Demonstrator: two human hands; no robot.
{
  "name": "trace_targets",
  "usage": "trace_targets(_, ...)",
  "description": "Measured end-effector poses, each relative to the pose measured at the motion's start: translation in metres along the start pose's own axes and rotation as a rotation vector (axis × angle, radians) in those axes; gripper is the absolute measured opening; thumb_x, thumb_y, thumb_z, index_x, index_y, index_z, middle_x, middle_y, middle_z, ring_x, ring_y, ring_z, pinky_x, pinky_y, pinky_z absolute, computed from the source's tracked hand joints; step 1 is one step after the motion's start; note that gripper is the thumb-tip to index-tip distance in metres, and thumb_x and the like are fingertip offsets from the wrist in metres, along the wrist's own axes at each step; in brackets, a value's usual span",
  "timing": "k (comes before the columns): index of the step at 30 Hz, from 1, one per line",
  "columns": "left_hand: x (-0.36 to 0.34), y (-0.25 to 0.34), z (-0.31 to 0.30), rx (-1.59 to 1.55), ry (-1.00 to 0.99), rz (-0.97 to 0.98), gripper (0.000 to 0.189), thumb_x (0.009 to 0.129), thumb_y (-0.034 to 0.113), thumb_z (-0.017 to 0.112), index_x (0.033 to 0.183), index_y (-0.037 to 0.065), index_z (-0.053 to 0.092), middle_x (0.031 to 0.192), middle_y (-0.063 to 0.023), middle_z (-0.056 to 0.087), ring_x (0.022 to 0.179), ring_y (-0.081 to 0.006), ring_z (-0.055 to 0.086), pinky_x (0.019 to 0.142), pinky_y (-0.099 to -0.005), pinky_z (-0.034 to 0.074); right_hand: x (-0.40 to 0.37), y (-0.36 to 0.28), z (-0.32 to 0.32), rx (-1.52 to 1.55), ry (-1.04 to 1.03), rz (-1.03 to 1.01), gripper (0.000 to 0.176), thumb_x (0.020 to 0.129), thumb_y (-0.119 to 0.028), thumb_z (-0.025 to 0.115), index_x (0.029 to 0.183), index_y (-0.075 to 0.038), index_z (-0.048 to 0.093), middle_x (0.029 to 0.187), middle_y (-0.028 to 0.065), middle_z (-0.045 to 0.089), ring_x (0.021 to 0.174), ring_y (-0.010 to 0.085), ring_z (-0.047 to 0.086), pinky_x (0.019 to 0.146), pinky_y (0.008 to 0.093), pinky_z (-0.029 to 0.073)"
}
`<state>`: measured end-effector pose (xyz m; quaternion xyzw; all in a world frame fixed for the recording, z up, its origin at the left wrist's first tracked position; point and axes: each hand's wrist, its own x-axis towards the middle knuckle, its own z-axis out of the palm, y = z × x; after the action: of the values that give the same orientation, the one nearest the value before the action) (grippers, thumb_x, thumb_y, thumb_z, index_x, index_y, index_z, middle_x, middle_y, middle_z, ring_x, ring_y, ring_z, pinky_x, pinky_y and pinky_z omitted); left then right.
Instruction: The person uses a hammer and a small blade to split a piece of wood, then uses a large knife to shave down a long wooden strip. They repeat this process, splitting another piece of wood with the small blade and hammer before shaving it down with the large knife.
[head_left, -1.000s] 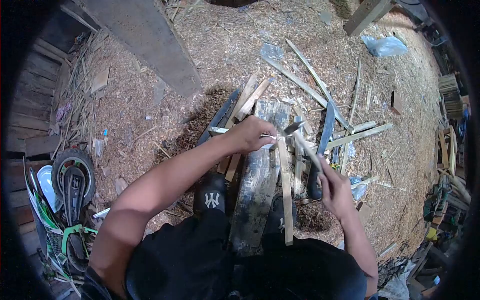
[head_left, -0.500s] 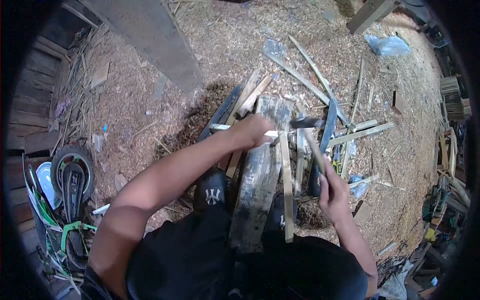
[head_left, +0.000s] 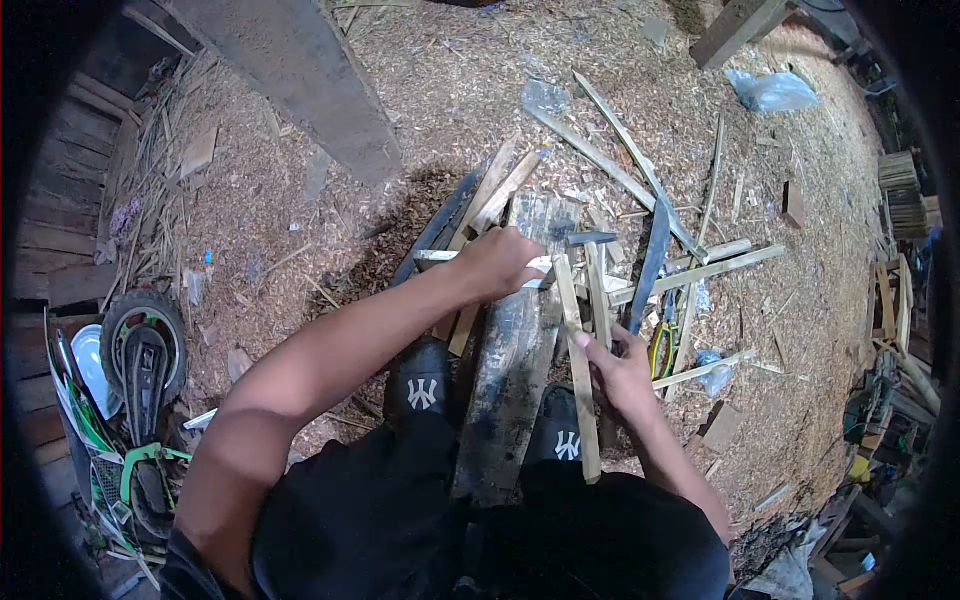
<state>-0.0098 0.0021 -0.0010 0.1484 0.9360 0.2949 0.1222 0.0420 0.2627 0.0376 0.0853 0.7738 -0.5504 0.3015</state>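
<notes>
My left hand (head_left: 500,264) is closed around a short pale wooden strip (head_left: 437,259) that lies across the dark, worn bench plank (head_left: 500,370). A longer wooden strip (head_left: 582,400) runs from that strip's right end back toward my lap, along the plank's right side. In my right hand (head_left: 622,375) is the wooden handle of a hammer (head_left: 600,290). The hammer's dark metal head (head_left: 592,238) is just right of the plank, near the strips' meeting end. My right thumb reaches to the long strip's side and seems to touch it. What the left fingertips pinch is hidden.
Right of the plank lie a dark flat blade-like piece (head_left: 655,258), yellow-handled pliers (head_left: 657,350) and several loose wooden sticks (head_left: 722,270). A wooden post (head_left: 300,80) rises at upper left. A small green bike (head_left: 145,400) lies at left. Wood shavings cover the ground.
My right hand with the hammer has moved left toward the long strip, and the hammer handle is now steeper. The long strip's near end has shifted slightly right. My left hand has barely moved.
</notes>
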Motion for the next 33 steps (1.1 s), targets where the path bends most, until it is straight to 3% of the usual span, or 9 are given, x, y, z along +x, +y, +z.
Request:
trace_targets(2, -0.002, 0.002, -0.001, 0.043, 0.012, 0.014, 0.03, 0.087, 0.025, 0.073, 0.108, 0.004, 0.072, 0.087, -0.0235, 0.071, 0.084, -0.0409, 0.07, 0.078, -0.0476, 0.055, 0.006, 0.009, 0.009, 0.082, -0.029, -0.193, 0.017, 0.093, -0.011, 0.071, 0.102, -0.001, 0.062, 0.084, 0.0002, 0.064, 0.07, 0.0054, 0.056, 0.063, 0.023, 0.046)
trace_targets(5, -0.001, -0.002, 0.001, -0.003, 0.062, 0.079, 0.029, 0.087, 0.025, 0.073, 0.107, 0.004, 0.072, 0.086, -0.0234, 0.071, 0.083, -0.0412, 0.069, 0.077, -0.0475, 0.055, -0.006, -0.023, 0.01, 0.109, 0.042, -0.193, 0.015, 0.089, -0.004, 0.073, 0.1, -0.001, 0.062, 0.086, 0.0019, 0.065, 0.078, 0.0072, 0.058, 0.073, 0.0249, 0.048)
trace_targets(9, -0.002, 0.002, 0.001, 0.013, 0.035, 0.016, 0.026, 0.088, 0.026, 0.073, 0.096, 0.002, 0.069, 0.087, -0.0231, 0.071, 0.087, -0.0424, 0.07, 0.08, -0.0484, 0.057, -0.001, -0.006, 0.011, 0.16, 0.058, -0.218, 0.019, 0.089, -0.003, 0.073, 0.104, -0.002, 0.061, 0.088, 0.002, 0.065, 0.078, 0.0074, 0.058, 0.071, 0.0244, 0.048)
trace_targets(12, -0.001, 0.005, 0.0, 0.022, -0.001, -0.026, 0.025, 0.088, 0.025, 0.073, 0.095, 0.002, 0.069, 0.086, -0.0238, 0.07, 0.086, -0.0424, 0.07, 0.08, -0.0486, 0.057, 0.0, -0.005, 0.01, 0.229, 0.013, -0.101, 0.02, 0.09, -0.004, 0.073, 0.104, -0.003, 0.06, 0.087, 0.0009, 0.064, 0.078, 0.0074, 0.058, 0.07, 0.024, 0.047)
trace_targets(15, -0.003, 0.004, 0.001, 0.015, 0.016, -0.017, 0.024, 0.088, 0.024, 0.072, 0.096, 0.002, 0.07, 0.084, -0.0243, 0.07, 0.085, -0.0428, 0.07, 0.079, -0.049, 0.057, -0.002, -0.001, 0.009, 0.14, 0.049, -0.232, 0.02, 0.09, -0.005, 0.073, 0.104, -0.002, 0.059, 0.087, 0.0006, 0.064, 0.077, 0.0076, 0.058, 0.069, 0.0233, 0.046)
trace_targets(21, -0.001, 0.003, -0.009, 0.016, -0.015, -0.05, 0.026, 0.086, 0.024, 0.073, 0.105, 0.006, 0.072, 0.091, -0.022, 0.071, 0.092, -0.0414, 0.07, 0.084, -0.0487, 0.055, 0.001, -0.019, 0.011, 0.23, 0.045, -0.196, 0.021, 0.09, -0.008, 0.074, 0.104, -0.002, 0.059, 0.085, -0.0001, 0.063, 0.074, 0.0068, 0.055, 0.067, 0.0225, 0.044)
trace_targets(27, -0.019, -0.03, -0.044, 0.035, -0.296, -0.1, 0.052, 0.083, 0.024, 0.078, 0.132, 0.015, 0.064, 0.111, -0.0176, 0.071, 0.108, -0.0356, 0.067, 0.093, -0.0462, 0.052, 0.003, -0.027, 0.007, 0.183, 0.135, -0.195, 0.022, 0.089, -0.012, 0.076, 0.095, -0.005, 0.056, 0.081, -0.0022, 0.057, 0.07, 0.0057, 0.05, 0.062, 0.0222, 0.04)
trace_targets(29, -0.029, -0.053, -0.049, 0.044, -0.431, -0.164, 0.056, 0.081, 0.021, 0.081, 0.133, 0.012, 0.061, 0.119, -0.0157, 0.07, 0.108, -0.034, 0.067, 0.091, -0.0438, 0.052, 0.004, -0.032, 0.006, 0.205, 0.12, -0.171, 0.025, 0.09, -0.013, 0.076, 0.106, -0.001, 0.06, 0.081, -0.0003, 0.063, 0.07, 0.0064, 0.058, 0.065, 0.0227, 0.048)
trace_targets(33, -0.038, -0.071, -0.057, -0.128, -0.319, -0.118, 0.056, 0.081, 0.021, 0.082, 0.132, 0.012, 0.061, 0.12, -0.014, 0.07, 0.107, -0.0288, 0.068, 0.091, -0.0411, 0.052, 0.02, -0.03, 0.001, 0.501, 0.138, -0.013, 0.024, 0.094, -0.021, 0.072, 0.103, -0.002, 0.06, 0.073, 0.0009, 0.061, 0.049, 0.0058, 0.047, 0.042, 0.023, 0.038)
